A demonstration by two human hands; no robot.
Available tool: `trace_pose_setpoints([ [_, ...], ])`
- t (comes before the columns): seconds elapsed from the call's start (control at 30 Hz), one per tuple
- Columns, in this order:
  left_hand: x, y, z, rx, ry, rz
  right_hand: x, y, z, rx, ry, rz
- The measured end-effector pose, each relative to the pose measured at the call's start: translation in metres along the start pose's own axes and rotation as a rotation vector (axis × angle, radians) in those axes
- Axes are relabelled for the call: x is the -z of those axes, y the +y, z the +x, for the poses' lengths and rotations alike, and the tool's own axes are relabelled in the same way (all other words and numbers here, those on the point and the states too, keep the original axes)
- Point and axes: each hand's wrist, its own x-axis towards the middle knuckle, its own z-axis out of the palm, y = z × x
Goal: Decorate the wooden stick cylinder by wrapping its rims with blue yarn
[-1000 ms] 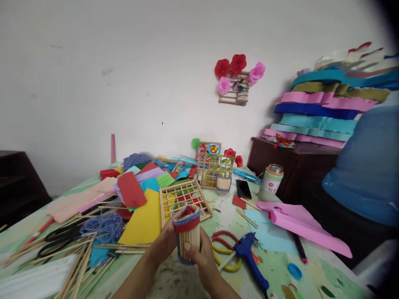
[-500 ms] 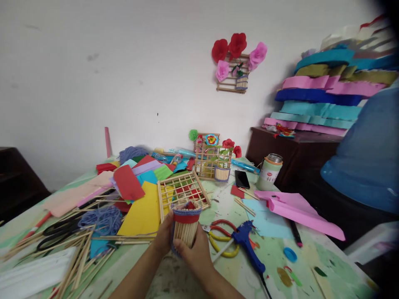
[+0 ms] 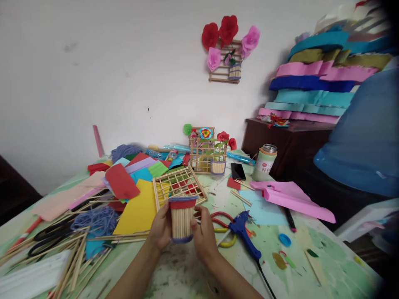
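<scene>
A small flowerpot made of upright wooden sticks (image 3: 182, 223) is held up in front of me, its side facing me. A red band runs below its rim, and purple yarn edges the top and bottom. My left hand (image 3: 160, 227) grips its left side, fingers partly hidden behind it. On the right side, my right hand (image 3: 205, 233) has curled fingers and its thumb against the pot's edge. Just behind the pot a stick lattice frame (image 3: 199, 187) leans over coloured paper.
Right of my hands lie a blue glue gun (image 3: 245, 236) and red-and-yellow-handled pliers (image 3: 222, 216). Loose sticks (image 3: 77, 261), purple yarn (image 3: 96, 222) and black scissors (image 3: 46, 236) lie left. Farther back are a phone (image 3: 238, 171), a bottle (image 3: 264, 162) and a flowered lattice (image 3: 204, 145).
The pot has turned and tipped, so its side faces me more squarely and its opening shows less. My right hand has shifted from its front to its right edge. The view has dipped slightly.
</scene>
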Motion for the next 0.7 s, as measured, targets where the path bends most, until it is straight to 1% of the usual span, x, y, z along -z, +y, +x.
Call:
trace_pose_setpoints([
  [0.07, 0.0, 0.002, -0.002, 0.159, -0.058, -0.031, 0.002, -0.002, 0.004, -0.095, 0.036, 0.178],
  [0.13, 0.0, 0.001, -0.004, 0.251, -0.123, -0.049, 0.003, -0.004, 0.01, -0.184, 0.002, 0.391],
  [0.2, 0.0, -0.003, -0.005, 0.287, -0.178, -0.052, 0.003, -0.005, 0.015, -0.245, -0.038, 0.592],
  [0.27, 0.0, -0.007, -0.005, 0.298, -0.208, -0.058, 0.002, -0.006, 0.017, -0.285, -0.041, 0.705],
  [0.4, 0.001, -0.013, -0.004, 0.343, -0.218, -0.098, 0.0, -0.006, 0.015, -0.325, -0.031, 0.753],
  [0.53, 0.002, -0.013, -0.002, 0.358, -0.203, -0.106, -0.002, -0.008, 0.014, -0.38, -0.013, 0.859],
  [0.6, 0.005, -0.014, 0.0, 0.362, -0.211, -0.097, -0.001, -0.009, 0.014, -0.429, -0.041, 0.878],
  [0.7, 0.01, -0.013, 0.003, 0.385, -0.245, -0.079, 0.0, -0.01, 0.015, -0.474, -0.097, 0.849],
])
